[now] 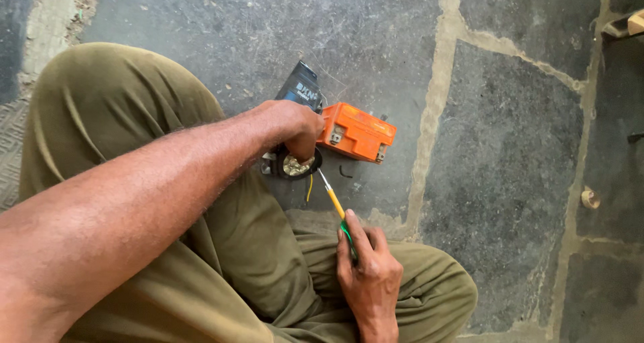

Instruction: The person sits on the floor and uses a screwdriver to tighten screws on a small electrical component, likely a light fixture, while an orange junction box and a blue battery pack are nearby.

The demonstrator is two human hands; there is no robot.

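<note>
Left hand [295,129] is clamped down over 1 round black metal part [293,166] on the rough stone floor [510,148]. Just beside it, 1 boxy orange battery [355,133]. Right hand [367,270] wraps tight around 1 yellow-green screwdriver [337,209], tip at the part. Open floor rightward.

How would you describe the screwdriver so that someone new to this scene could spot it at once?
Start at the orange box on the stone floor. Just below it, the right hand grips a screwdriver pointing up towards the left hand. It alone has a yellow-and-green handle and thin metal shaft.
</note>
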